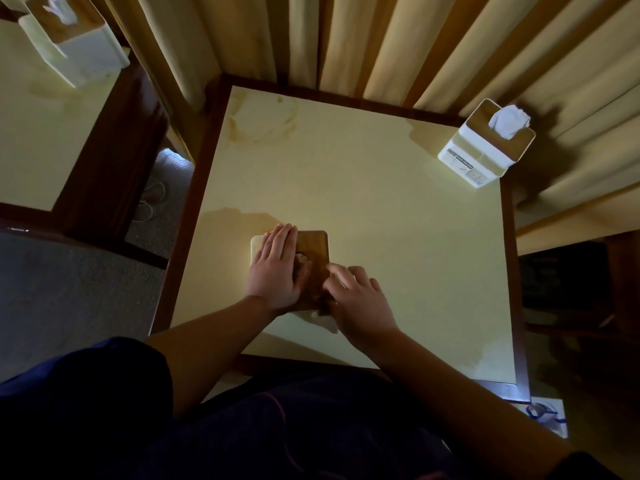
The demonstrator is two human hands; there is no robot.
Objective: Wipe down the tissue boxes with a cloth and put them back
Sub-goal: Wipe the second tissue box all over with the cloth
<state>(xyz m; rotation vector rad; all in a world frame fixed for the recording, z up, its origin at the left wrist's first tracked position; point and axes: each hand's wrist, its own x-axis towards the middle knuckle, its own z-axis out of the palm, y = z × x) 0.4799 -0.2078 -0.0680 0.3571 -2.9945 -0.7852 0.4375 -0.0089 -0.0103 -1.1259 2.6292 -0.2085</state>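
A tissue box [313, 244] with a brown wooden lid and pale sides stands near the middle of the yellow table [381, 202]. My left hand [277, 268] lies flat on the left half of its lid, fingers straight and pointing away from me. My right hand [360, 299] presses a pale cloth [327, 322] against the box's near right corner, fingers spread; only a bit of cloth shows under the hand. A second white tissue box [485, 143], with a tissue sticking out of it, stands at the table's far right corner.
A third tissue box [72, 43] stands on a neighbouring table [41, 133] at the upper left. Beige curtains [381, 39] hang right behind the table's far edge. Grey carpet [69, 289] lies to the left, between the tables. The table has a dark wooden rim.
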